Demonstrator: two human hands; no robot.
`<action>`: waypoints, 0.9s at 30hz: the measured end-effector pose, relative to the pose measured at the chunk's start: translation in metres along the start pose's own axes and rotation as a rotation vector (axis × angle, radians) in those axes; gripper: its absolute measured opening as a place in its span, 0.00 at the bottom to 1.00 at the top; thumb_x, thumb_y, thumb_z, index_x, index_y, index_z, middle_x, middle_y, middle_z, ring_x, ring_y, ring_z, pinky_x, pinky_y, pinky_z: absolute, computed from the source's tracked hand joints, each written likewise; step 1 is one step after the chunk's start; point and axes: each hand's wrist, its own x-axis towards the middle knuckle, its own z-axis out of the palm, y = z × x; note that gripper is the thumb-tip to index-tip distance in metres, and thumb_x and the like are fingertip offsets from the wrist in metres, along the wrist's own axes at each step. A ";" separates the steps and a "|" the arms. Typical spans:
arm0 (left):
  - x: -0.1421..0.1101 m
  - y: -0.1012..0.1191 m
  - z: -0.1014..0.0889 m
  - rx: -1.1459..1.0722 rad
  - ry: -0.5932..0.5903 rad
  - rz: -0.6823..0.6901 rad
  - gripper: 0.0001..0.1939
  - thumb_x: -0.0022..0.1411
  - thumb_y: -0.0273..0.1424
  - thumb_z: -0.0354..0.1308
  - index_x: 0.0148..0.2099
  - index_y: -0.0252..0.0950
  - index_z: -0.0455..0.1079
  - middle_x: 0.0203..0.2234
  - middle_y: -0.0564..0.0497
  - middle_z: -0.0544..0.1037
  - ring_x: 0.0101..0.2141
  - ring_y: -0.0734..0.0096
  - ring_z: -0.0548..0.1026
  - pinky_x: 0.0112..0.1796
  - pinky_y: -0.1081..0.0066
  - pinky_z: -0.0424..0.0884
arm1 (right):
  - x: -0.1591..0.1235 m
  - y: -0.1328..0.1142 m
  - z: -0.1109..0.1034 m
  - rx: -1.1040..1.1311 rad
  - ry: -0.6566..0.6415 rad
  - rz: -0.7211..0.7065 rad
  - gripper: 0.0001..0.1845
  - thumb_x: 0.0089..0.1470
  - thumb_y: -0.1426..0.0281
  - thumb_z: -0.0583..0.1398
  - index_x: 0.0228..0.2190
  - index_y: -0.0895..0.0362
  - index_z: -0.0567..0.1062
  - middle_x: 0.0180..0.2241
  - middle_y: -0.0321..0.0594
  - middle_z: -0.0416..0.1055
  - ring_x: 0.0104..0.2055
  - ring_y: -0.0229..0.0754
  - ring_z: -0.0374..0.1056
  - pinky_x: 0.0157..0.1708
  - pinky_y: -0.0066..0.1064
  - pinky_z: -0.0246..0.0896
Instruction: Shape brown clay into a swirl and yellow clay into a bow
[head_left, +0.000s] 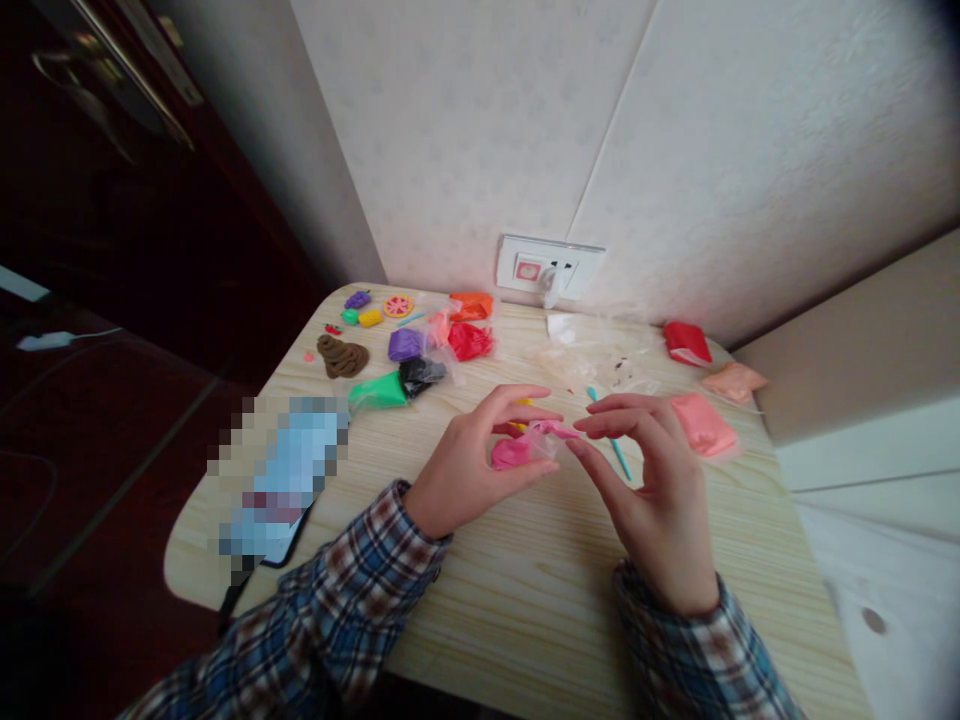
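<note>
My left hand (466,465) is closed around a small clear bag of pink modelling clay (511,454), above the middle of the table. A strand of the pink clay (562,431) sticks out of the bag's opening toward the right. My right hand (664,490) pinches the end of that strand between thumb and fingertips. Something yellow (523,412) shows partly behind my left fingers. Just behind my right fingertips lies a thin blue-green modelling tool (619,456), partly hidden by them.
Clay bags in green (380,390), black (421,376), purple (405,345) and red (470,341) lie back left, near a brown coiled clay piece (342,357) and small clay fruits. A phone (300,470) lies left. Salmon (703,424) and red (687,343) packets lie right. Behind is a wall socket (550,268).
</note>
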 end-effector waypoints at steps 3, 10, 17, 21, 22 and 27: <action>0.000 0.001 0.000 -0.014 -0.041 -0.044 0.30 0.53 0.29 0.64 0.56 0.37 0.58 0.47 0.46 0.77 0.47 0.66 0.75 0.48 0.69 0.68 | 0.001 0.001 0.000 0.002 -0.086 -0.018 0.07 0.55 0.67 0.61 0.37 0.55 0.71 0.35 0.38 0.67 0.36 0.39 0.65 0.37 0.33 0.63; 0.000 0.002 0.002 0.028 -0.101 -0.044 0.32 0.52 0.30 0.65 0.56 0.38 0.57 0.46 0.46 0.77 0.48 0.64 0.75 0.48 0.67 0.67 | 0.000 0.006 0.001 -0.072 -0.180 -0.008 0.08 0.57 0.66 0.58 0.37 0.56 0.71 0.31 0.36 0.65 0.31 0.38 0.65 0.32 0.32 0.62; 0.000 0.000 0.001 0.095 -0.087 -0.006 0.25 0.54 0.29 0.62 0.52 0.37 0.58 0.41 0.48 0.79 0.44 0.65 0.76 0.46 0.67 0.69 | -0.002 0.008 0.000 -0.159 -0.220 -0.024 0.10 0.57 0.63 0.59 0.36 0.57 0.71 0.32 0.37 0.67 0.30 0.38 0.65 0.33 0.33 0.61; 0.001 0.000 0.001 -0.019 -0.081 -0.060 0.24 0.54 0.28 0.62 0.51 0.37 0.57 0.41 0.47 0.79 0.44 0.66 0.76 0.47 0.66 0.69 | -0.002 0.010 -0.002 -0.155 -0.220 -0.047 0.10 0.58 0.62 0.57 0.36 0.56 0.71 0.31 0.36 0.67 0.29 0.38 0.64 0.32 0.32 0.60; 0.001 0.000 0.001 -0.061 -0.079 -0.085 0.25 0.54 0.29 0.62 0.51 0.37 0.56 0.41 0.46 0.78 0.44 0.66 0.76 0.47 0.66 0.69 | -0.002 0.010 -0.003 -0.149 -0.210 -0.052 0.10 0.58 0.62 0.57 0.36 0.56 0.70 0.31 0.36 0.67 0.29 0.38 0.64 0.32 0.32 0.60; 0.001 -0.003 0.000 -0.113 -0.015 -0.152 0.28 0.50 0.30 0.66 0.51 0.39 0.57 0.40 0.48 0.78 0.44 0.66 0.76 0.46 0.66 0.69 | -0.004 0.011 -0.004 -0.200 -0.212 -0.082 0.08 0.58 0.65 0.57 0.32 0.56 0.69 0.27 0.35 0.68 0.28 0.38 0.63 0.30 0.31 0.57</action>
